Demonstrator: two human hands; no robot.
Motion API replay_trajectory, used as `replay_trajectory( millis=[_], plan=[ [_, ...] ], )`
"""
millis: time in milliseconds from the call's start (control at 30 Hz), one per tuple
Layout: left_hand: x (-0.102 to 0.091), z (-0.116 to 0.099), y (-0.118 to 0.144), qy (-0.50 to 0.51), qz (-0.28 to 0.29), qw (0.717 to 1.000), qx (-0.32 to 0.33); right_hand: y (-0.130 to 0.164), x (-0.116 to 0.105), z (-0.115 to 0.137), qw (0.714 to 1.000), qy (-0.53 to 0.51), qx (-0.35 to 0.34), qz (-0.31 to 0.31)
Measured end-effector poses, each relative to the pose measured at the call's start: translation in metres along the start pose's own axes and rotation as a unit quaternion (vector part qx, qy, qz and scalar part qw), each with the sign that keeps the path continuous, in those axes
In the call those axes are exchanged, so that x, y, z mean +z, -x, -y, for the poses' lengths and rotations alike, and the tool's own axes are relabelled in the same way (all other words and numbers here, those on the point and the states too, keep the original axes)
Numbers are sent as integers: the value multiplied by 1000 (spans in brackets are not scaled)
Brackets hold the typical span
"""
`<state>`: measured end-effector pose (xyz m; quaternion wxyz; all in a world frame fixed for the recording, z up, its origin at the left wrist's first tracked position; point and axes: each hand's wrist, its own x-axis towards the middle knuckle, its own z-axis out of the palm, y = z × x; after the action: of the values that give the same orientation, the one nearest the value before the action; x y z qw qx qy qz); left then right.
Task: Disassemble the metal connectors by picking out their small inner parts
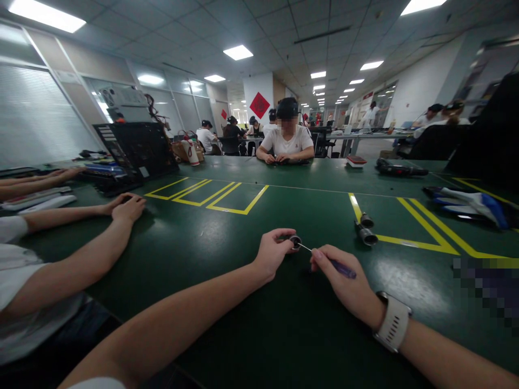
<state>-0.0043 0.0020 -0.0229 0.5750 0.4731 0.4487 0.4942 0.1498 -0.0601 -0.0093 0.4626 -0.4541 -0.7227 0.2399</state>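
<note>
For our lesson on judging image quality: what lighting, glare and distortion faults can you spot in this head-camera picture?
Head view: ceiling panels blow out white; soft glare patches sit on the green table; wide-angle bending curves the table edges and stretches the forearms; the left hand and right hand are fairly sharp, while distant workers blur.

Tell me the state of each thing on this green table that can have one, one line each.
left hand: shut on small round part, on the table
right hand: shut on purple-handled tool, tip at the part
two cylindrical parts: lying on yellow line, untouched
laptop: open
</note>
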Motion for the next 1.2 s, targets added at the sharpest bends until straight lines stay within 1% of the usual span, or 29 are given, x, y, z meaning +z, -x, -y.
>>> replay_trajectory(
  millis=[67,167,233,333,400,467,600,733,900,1133,1200],
  plan=[
    [0,0,0,-2,-2,1000,3,0,-1,-1,999,-23,23,5],
    [1,-1,0,-7,-11,1000,7,0,-1,-4,994,-85,58,28],
    [1,-3,0,-19,-34,999,10,-1,0,-6,987,-131,84,39],
    [1,-7,2,-51,-73,996,12,-3,3,-8,973,-189,124,37],
    [1,-7,4,-67,-84,994,10,-4,4,-11,964,-218,147,31],
    [3,-7,7,-70,-78,994,3,-5,5,-13,955,-245,164,28],
    [6,-4,12,-58,-40,997,-6,-6,4,-18,939,-292,178,32],
    [6,-1,12,-51,-35,998,-3,-6,4,-18,936,-299,182,47],
    [7,-3,10,-44,-45,998,-3,-7,5,-17,940,-285,176,62],
    [9,-6,11,-41,-43,998,-13,-9,3,-15,955,-227,167,98],
    [8,-5,9,-44,-44,998,-11,-9,3,-13,960,-200,158,120]
  ],
)
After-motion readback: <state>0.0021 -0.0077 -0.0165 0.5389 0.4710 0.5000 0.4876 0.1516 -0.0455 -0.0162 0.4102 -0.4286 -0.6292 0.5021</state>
